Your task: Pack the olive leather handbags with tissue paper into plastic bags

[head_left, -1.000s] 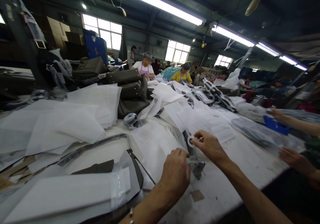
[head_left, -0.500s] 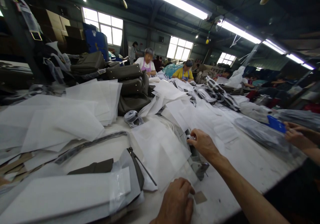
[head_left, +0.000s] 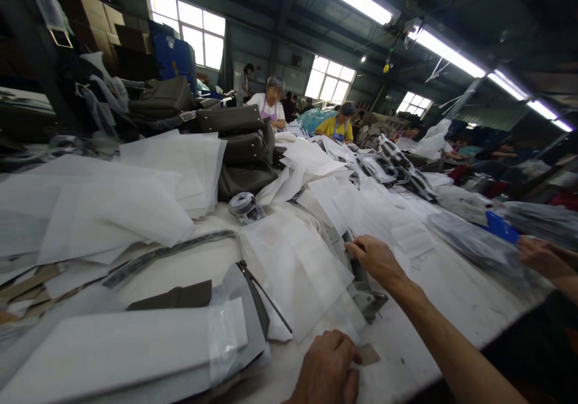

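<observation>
My left hand [head_left: 326,368] lies low on the table with its fingers curled and closed. Its fingertips are at the edge of a small flat grey-brown piece [head_left: 370,354]. Ahead and to the right, my right hand [head_left: 374,261] is closed, thumb and forefinger together, over a grey metal device [head_left: 371,303]. What those fingertips grip is too small to make out. White translucent sheets [head_left: 298,265] lie in a loose stack left of the device and hide part of it.
A dark bag part with a zipper [head_left: 253,295] lies left, beside a white wrapped panel [head_left: 171,338]. Dark bags [head_left: 239,145] and a tape roll [head_left: 246,207] stand behind. At right, another person's hands [head_left: 539,256] are near a blue object [head_left: 501,228].
The view has shifted slightly, so most things sit a little to the right. My right fingers have moved a little over the device. My left hand stays by the small piece.
</observation>
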The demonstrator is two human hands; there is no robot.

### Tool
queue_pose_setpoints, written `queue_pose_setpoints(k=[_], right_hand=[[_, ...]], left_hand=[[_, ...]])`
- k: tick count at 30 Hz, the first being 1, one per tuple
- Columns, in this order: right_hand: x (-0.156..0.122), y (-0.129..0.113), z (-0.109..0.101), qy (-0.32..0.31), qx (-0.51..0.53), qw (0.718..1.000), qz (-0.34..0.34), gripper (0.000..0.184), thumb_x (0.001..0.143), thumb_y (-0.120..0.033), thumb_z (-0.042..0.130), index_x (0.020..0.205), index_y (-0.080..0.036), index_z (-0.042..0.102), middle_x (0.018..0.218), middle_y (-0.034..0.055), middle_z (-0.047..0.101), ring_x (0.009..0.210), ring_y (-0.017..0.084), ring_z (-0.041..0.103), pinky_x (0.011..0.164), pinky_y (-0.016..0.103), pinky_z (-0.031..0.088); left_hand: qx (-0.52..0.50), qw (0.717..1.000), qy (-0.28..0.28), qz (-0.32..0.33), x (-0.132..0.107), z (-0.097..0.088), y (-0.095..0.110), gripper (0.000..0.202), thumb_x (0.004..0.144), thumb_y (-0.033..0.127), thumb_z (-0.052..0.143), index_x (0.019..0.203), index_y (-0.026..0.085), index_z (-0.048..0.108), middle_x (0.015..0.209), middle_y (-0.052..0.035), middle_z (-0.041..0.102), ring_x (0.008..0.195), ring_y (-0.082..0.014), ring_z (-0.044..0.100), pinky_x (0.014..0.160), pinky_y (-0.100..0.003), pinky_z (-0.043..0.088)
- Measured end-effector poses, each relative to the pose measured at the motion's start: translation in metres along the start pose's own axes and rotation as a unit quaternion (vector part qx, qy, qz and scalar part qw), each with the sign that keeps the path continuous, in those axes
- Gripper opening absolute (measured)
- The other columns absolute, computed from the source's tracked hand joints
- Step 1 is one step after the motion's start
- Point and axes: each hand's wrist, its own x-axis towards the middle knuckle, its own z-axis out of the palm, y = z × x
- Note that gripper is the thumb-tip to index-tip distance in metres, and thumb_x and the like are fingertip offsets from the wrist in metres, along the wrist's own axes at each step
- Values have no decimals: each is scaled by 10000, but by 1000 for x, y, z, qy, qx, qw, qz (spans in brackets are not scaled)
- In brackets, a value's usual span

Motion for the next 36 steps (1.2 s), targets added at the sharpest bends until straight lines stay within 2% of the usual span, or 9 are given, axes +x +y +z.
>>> queue_pose_setpoints(k=[2, 4, 9, 13, 24, 36], right_hand=[[2, -1, -3, -20, -5, 1000, -9, 266, 866, -363, 534, 670, -215, 636, 763, 58, 686, 748, 198, 618, 723, 296, 418], [4, -1, -7, -33, -9, 999, -11, 243, 849, -314, 539, 656, -215, 649, 763, 59, 703, 757, 197, 628, 726, 290, 419], [5, 1, -13, -38, 0, 999, -10, 197, 852, -273, 519, 796, -224, 702, 823, 36, 744, 789, 193, 658, 743, 285, 433], [9, 5, -14, -29, 15, 999, -6, 193, 866, -279, 513, 833, -231, 698, 818, 23, 747, 781, 192, 671, 735, 285, 447], [14, 3, -13, -33, 28, 999, -30, 171, 841, -273, 541, 815, -233, 705, 800, 22, 751, 771, 197, 679, 718, 289, 446], [18, 0, -28, -16, 37, 999, -30, 183, 843, -298, 539, 835, -229, 708, 827, 31, 759, 802, 200, 695, 753, 290, 477]], left_hand=[[-1, 1000, 0, -3, -1, 0, 0, 395, 673, 14, 572, 1022, 192, 623, 1120, -93, 638, 1051, -260, 581, 919, -375, 435], [0, 1000, 2, -10, -1, -2, 2, 391, 684, 17, 565, 1028, 193, 623, 1117, -91, 636, 1053, -259, 578, 918, -374, 438], [4, 1000, -7, -20, -2, -10, 11, 382, 702, 15, 547, 1035, 181, 634, 1086, -96, 642, 1043, -255, 587, 910, -372, 451], [4, 1000, -3, -28, -2, -15, 16, 370, 716, 9, 534, 1025, 180, 642, 1066, -92, 649, 1035, -250, 593, 912, -372, 451], [15, 999, 2, -35, -3, -9, 11, 356, 719, 19, 546, 1018, 188, 642, 1042, -86, 661, 1020, -258, 604, 894, -374, 450], [17, 999, 28, -14, -6, -6, 8, 306, 766, 34, 539, 1003, 199, 638, 1028, -68, 678, 979, -238, 622, 883, -350, 454]])
